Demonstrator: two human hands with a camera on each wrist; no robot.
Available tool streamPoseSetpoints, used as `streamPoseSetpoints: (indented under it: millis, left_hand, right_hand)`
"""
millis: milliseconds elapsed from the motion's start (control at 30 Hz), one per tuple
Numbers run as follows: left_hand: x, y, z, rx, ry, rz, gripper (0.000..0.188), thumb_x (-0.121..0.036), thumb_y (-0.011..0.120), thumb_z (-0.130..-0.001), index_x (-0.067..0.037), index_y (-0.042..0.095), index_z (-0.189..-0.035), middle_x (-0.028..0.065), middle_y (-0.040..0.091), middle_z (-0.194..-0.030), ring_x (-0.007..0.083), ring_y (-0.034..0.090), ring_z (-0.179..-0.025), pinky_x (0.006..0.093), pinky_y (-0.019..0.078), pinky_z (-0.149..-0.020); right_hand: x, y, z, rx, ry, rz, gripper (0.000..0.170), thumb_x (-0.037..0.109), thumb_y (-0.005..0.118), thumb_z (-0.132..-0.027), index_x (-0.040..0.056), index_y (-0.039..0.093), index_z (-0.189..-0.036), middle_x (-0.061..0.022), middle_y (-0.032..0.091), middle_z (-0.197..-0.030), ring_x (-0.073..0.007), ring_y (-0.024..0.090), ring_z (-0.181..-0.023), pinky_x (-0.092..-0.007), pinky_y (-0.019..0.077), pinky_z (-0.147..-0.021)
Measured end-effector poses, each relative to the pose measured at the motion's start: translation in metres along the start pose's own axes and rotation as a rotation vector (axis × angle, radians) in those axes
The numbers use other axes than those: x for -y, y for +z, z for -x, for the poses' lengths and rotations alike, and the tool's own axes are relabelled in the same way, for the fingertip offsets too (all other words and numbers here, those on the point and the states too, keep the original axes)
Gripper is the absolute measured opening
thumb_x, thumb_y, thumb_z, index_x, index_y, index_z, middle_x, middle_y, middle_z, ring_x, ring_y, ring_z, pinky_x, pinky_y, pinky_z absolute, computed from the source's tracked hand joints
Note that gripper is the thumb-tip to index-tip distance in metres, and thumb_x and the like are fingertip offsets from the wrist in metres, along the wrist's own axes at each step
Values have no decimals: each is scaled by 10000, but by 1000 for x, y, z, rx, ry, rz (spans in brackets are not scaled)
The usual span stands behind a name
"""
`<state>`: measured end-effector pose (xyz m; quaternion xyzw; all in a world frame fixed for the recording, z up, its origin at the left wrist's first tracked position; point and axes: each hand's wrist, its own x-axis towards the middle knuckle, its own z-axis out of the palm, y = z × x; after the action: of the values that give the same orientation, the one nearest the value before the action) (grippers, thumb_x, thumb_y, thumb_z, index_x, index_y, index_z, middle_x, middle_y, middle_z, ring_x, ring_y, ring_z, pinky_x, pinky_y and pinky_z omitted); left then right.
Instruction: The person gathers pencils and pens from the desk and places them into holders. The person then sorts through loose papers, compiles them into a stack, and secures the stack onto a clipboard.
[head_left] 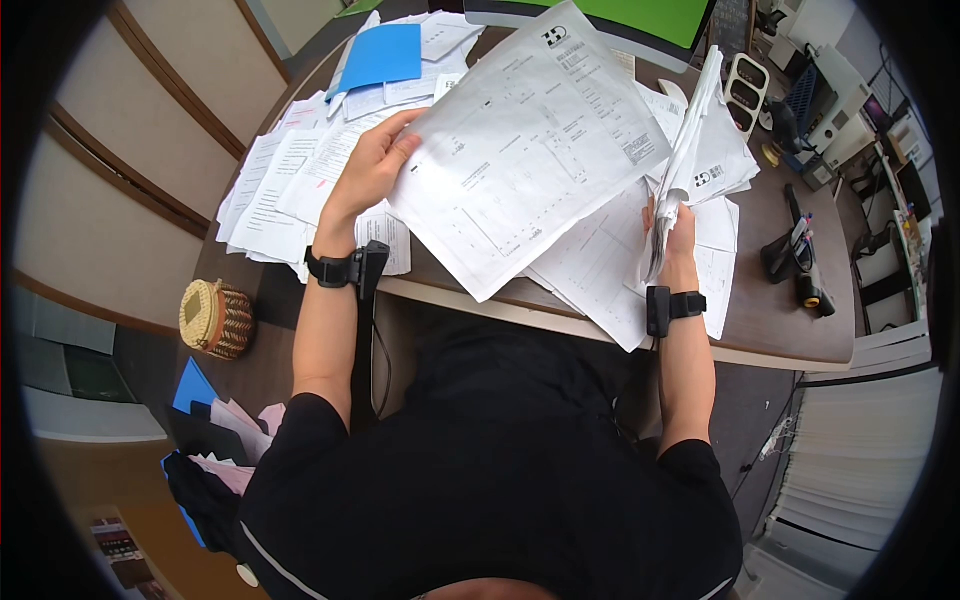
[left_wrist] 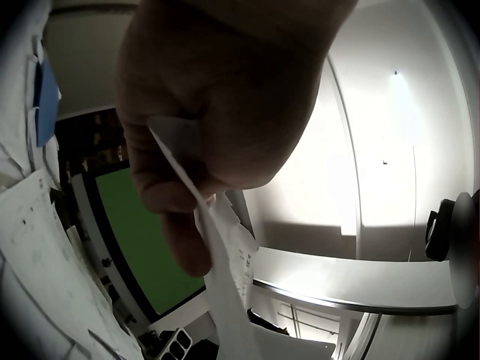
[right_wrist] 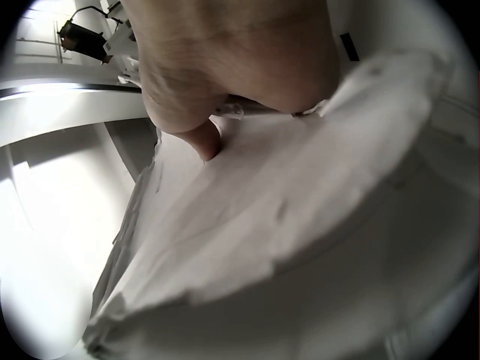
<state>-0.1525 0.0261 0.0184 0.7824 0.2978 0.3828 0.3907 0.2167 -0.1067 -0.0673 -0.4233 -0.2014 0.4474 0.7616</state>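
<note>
Gripping with both hands (head_left: 370, 172) (head_left: 683, 234), printed sheet (head_left: 530, 150) left, paper bundle (head_left: 690, 135) right

left hand (head_left: 372, 172): pinching; right hand (head_left: 682, 236): gripping; left arm (head_left: 323, 340), right arm (head_left: 688, 375): extended forward

We look down on a brown, pale-edged desk (head_left: 770, 322). Across its left side we have printed papers (head_left: 275, 190) in an untidy, overlapping spread (a few bear reddish marks). Toward the right we see loose drawing sheets (head_left: 590, 265), some jutting past its front. Near the right end we find a black pen holder (head_left: 782, 262) with pens (head_left: 801, 232).
</note>
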Motion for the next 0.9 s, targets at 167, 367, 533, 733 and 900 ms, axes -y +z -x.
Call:
streamPoseSetpoints:
  millis: [167,367,533,733,900]
  left_hand:
    - [5,8,-1,-32,11,62,323,-92,488,-927,2,537,-1232,88,647,-953,114,573,-809,244,462,-747]
    - [-13,98,-10,-157,149,-88,314,-105,473,-925,-16,531,-1221,171,645,-881,185,585,-711,294,461,-696]
    - [-16,136,-6,-1,147,86,349,-122,461,-942,-24,461,-1277,173,642,-917,215,623,-840,309,465,-786]
    - [-24,118,6,190,13,372,544,-260,580,-906,-17,363,-1342,184,549,-1218,256,590,-1045,317,437,-912]
    - [-21,113,-5,-41,259,-5,681,-290,710,-795,34,396,-1305,199,525,-1256,274,546,-1122,344,415,-958]
  right_hand:
    - [2,-12,-2,74,109,-94,391,192,472,-958,-58,448,-1257,-148,567,-1176,-249,575,-1056,-378,466,-933]
    - [-5,-5,2,162,86,-75,410,156,550,-920,-54,446,-1257,-125,537,-1244,-249,514,-1153,-394,380,-1028]
    - [-8,-9,1,184,99,-60,426,179,591,-904,-36,463,-1249,-122,557,-1215,-239,527,-1135,-387,398,-1010]
    - [-5,11,6,110,-209,271,527,200,662,-865,-48,433,-1271,-138,533,-1217,-216,502,-1119,-333,389,-970]
    - [22,59,29,164,-750,652,463,228,670,-873,-24,469,-1205,-85,534,-1121,-169,511,-1018,-297,406,-904]
